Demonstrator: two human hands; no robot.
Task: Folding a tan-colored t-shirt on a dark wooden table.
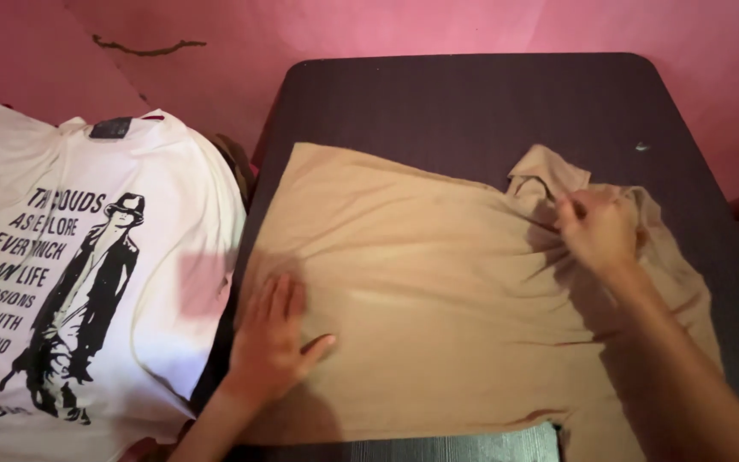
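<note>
far: bare table (472, 94) | left: white shirt (87, 257) (blocks edge)

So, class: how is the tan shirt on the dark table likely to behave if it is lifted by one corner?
The tan shirt looks floppy: it wrinkles around the right hand. It probably weighs little, being thin. It may slide when pushed, since the left hand presses it flat on the table.

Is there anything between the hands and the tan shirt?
Nothing visible. The left hand lies flat right on the tan shirt, and the right hand pinches its cloth near the collar.
</note>
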